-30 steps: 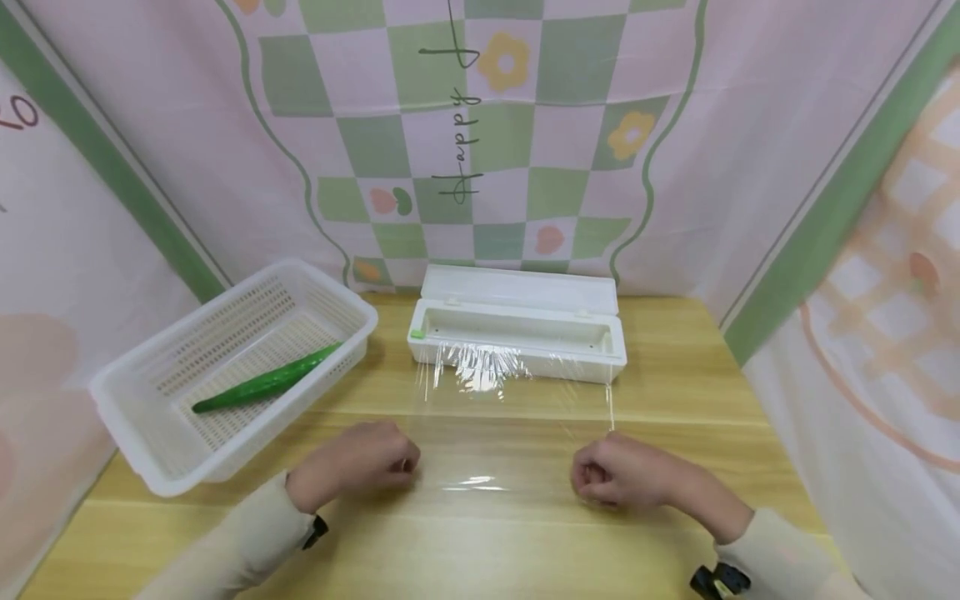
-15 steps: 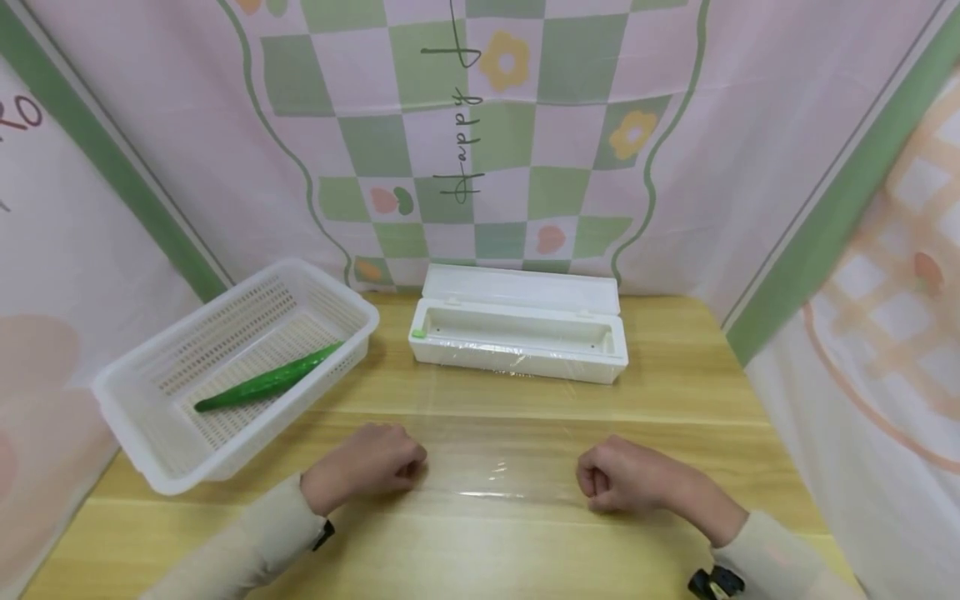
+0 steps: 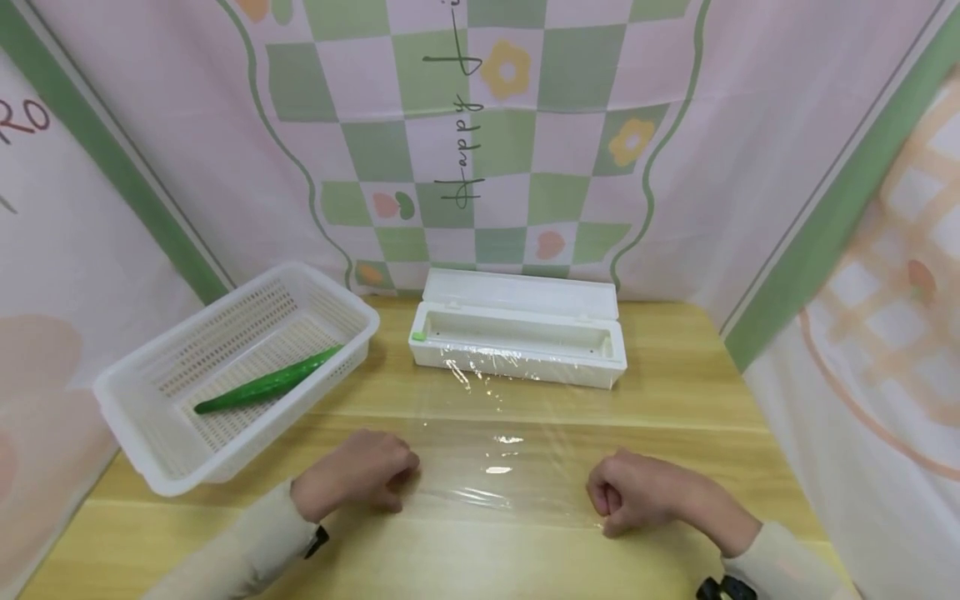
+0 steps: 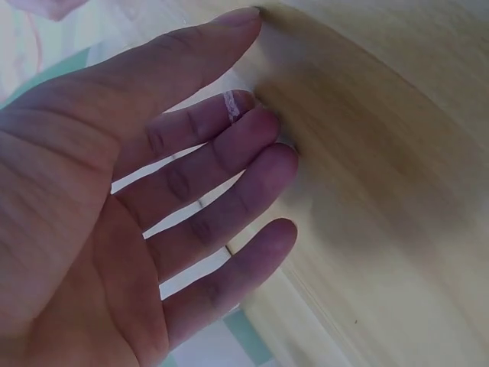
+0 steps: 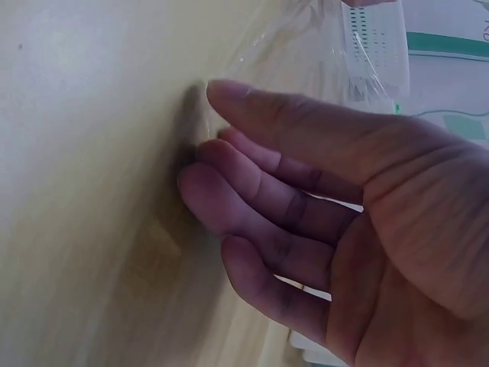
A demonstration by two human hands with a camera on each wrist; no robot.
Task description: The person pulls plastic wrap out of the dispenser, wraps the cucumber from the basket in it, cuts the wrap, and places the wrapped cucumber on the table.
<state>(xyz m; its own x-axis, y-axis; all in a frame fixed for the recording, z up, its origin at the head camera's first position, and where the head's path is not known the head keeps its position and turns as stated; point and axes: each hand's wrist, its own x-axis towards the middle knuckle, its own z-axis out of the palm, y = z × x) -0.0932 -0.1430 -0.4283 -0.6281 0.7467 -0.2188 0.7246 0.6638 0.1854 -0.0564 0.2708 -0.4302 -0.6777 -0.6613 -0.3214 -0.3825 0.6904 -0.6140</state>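
Observation:
Clear cling film [image 3: 517, 454] stretches from the front of a white film dispenser box [image 3: 619, 348] toward the person, low over the table, with wrinkled bright reflections. The left hand [image 3: 352, 473] is at the film's left side, its thumb apart from its loosely bent fingers. A shiny strip crosses the index fingertip [image 4: 233, 105] in the left wrist view. At the near right corner is the right hand [image 3: 648, 493], fingers bent and thumb held away from them. In the right wrist view the film's edge runs by the thumb tip [image 5: 229, 90].
The box's lid [image 3: 519, 292] is raised at the back, and a green slider [image 3: 418, 336] sits at its left front corner. To the left, a white perforated basket [image 3: 225, 308] holds a green cucumber [image 3: 266, 390]. Printed fabric [image 3: 675, 225] hangs behind the wooden table [image 3: 480, 567].
Both thumbs have come away from the fingers. The right hand has shifted slightly right and nearer the person. The film's reflections have spread and shifted.

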